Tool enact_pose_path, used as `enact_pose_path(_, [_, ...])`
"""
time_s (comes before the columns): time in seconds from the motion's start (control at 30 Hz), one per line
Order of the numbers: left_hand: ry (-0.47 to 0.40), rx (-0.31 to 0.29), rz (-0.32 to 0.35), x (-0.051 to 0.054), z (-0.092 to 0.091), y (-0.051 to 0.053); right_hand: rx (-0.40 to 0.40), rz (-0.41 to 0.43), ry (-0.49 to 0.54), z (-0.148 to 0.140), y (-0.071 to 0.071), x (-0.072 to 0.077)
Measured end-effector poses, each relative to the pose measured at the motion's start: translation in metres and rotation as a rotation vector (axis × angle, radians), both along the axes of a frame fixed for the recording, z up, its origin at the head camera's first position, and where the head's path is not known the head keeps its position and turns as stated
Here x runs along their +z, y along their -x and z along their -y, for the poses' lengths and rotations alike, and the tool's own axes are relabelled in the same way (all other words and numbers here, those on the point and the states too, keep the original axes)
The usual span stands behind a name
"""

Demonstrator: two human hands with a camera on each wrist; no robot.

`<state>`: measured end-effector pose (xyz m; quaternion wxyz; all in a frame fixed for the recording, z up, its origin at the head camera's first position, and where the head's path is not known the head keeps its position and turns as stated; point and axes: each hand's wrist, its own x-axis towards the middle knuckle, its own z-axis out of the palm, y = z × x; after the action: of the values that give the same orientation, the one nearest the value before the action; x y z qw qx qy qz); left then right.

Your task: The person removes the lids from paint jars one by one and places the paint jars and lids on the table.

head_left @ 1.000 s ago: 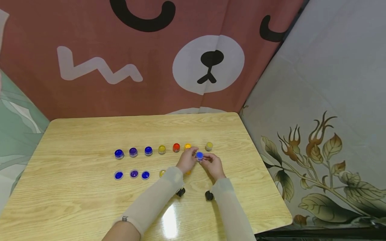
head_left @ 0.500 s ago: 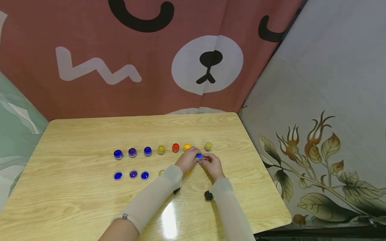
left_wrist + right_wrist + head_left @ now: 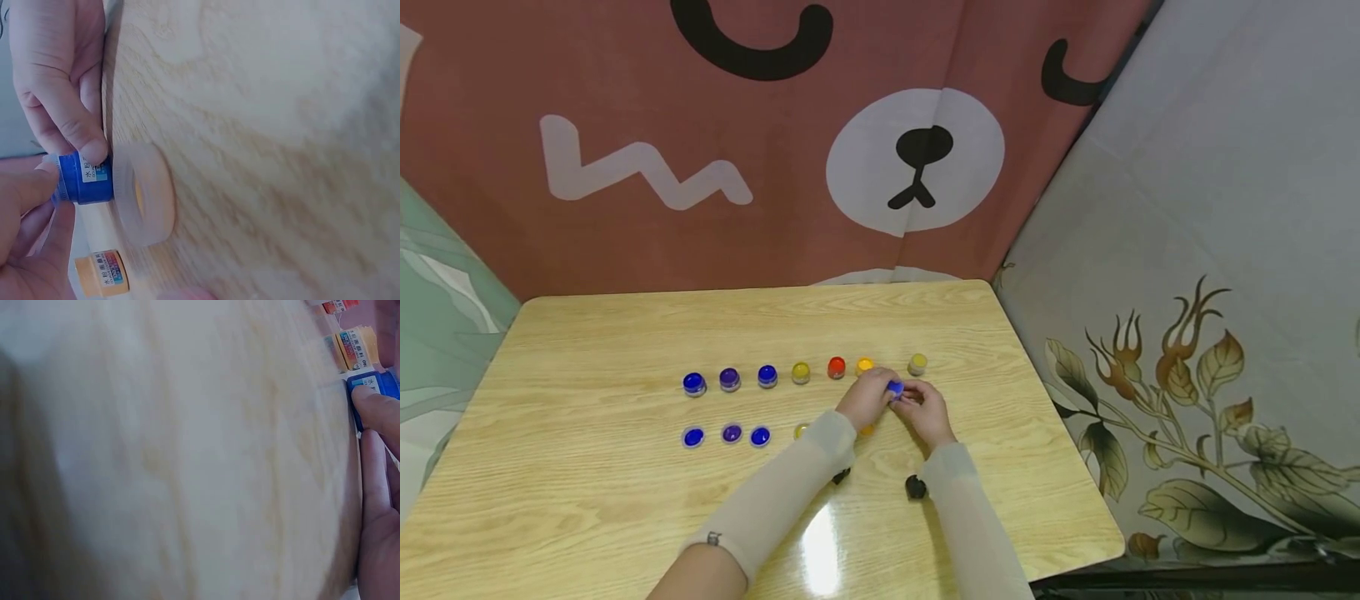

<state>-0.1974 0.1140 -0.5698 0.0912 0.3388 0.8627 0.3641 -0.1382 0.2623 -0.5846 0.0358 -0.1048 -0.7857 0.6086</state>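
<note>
A small blue paint jar (image 3: 895,389) is between my two hands, just above the table's right half. My left hand (image 3: 865,397) pinches its clear ridged lid (image 3: 54,178) from the left; the lid still sits on the jar. My right hand (image 3: 927,412) grips the labelled body, its thumb and finger on the blue side in the right wrist view. Behind the hands stand an orange paint jar (image 3: 866,365) and a yellowish paint jar (image 3: 917,364). A lid with orange in it (image 3: 164,206) lies near my left hand, largely covered in the head view.
Blue (image 3: 695,384), purple (image 3: 730,379), yellow (image 3: 801,372) and red (image 3: 837,367) jars form a back row on the wooden table (image 3: 587,517). Paint-smeared lids (image 3: 693,437) lie in front. Black wrist cameras (image 3: 915,487) hang under the sleeves.
My left fingers have turned slightly over the lid, covering more of the blue top than a second ago. My right hand keeps its hold on the jar; the other jars stay put.
</note>
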Motion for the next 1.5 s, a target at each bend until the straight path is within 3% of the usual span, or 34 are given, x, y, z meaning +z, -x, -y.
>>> enact_pose_path(0.17, [-0.045, 0.060, 0.079, -0.001, 0.002, -0.001, -0.029, 0.000, -0.005, -0.007, 0.010, -0.027])
enact_pose_path(0.4, [-0.185, 0.183, 0.186, -0.005, 0.007, -0.003, -0.051, 0.012, -0.037, -0.007, 0.011, -0.030])
enact_pose_path(0.6, [-0.282, 0.233, 0.145, -0.005, 0.009, -0.012, -0.072, 0.020, -0.057, -0.008, 0.013, -0.025])
enact_pose_path(0.77, [-0.325, 0.262, 0.126, -0.005, 0.007, -0.025, -0.080, -0.010, -0.137, -0.007, 0.016, -0.020])
enact_pose_path(1.0, [-0.160, 0.236, 0.095, -0.002, 0.006, -0.042, -0.050, -0.004, -0.207, -0.003, 0.019, -0.014])
enact_pose_path(1.1, [-0.143, 0.209, 0.118, 0.001, 0.006, -0.048, -0.056, 0.010, -0.196, 0.000, 0.020, -0.012])
enact_pose_path(1.33, [-0.100, 0.134, 0.061, 0.000, 0.005, -0.055, -0.104, -0.004, -0.206, 0.005, 0.024, -0.010])
enact_pose_path(1.5, [-0.056, 0.103, 0.038, -0.001, 0.006, -0.058, -0.149, -0.023, -0.131, 0.009, 0.027, -0.008])
